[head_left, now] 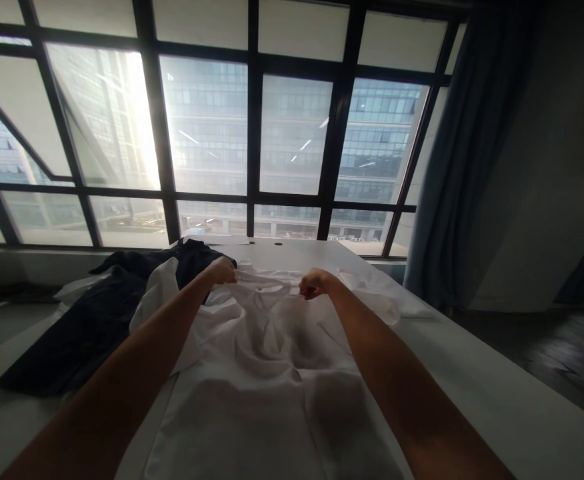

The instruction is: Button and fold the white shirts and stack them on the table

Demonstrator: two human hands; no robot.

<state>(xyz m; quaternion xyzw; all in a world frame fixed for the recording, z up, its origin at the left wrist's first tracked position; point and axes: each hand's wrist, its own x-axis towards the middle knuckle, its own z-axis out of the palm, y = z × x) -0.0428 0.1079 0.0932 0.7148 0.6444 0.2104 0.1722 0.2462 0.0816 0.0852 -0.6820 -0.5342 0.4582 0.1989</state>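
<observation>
A white shirt (267,333) lies spread over the table, its collar end away from me and its lower part close to me. My left hand (222,271) is closed on the left side of the collar area. On the right side of that same area, my right hand (315,283) grips the fabric with curled fingers. Between the two hands the cloth is drawn across, with loose folds and a shadowed hollow below it. A sleeve spreads out to the right, beyond my right hand.
Dark garments (87,320) are heaped with some white cloth on the left of the white table (472,373). Two dark round holes show near its far edge. Beyond stand large black-framed windows (292,133), and a blue-grey curtain (452,200) hangs at the right.
</observation>
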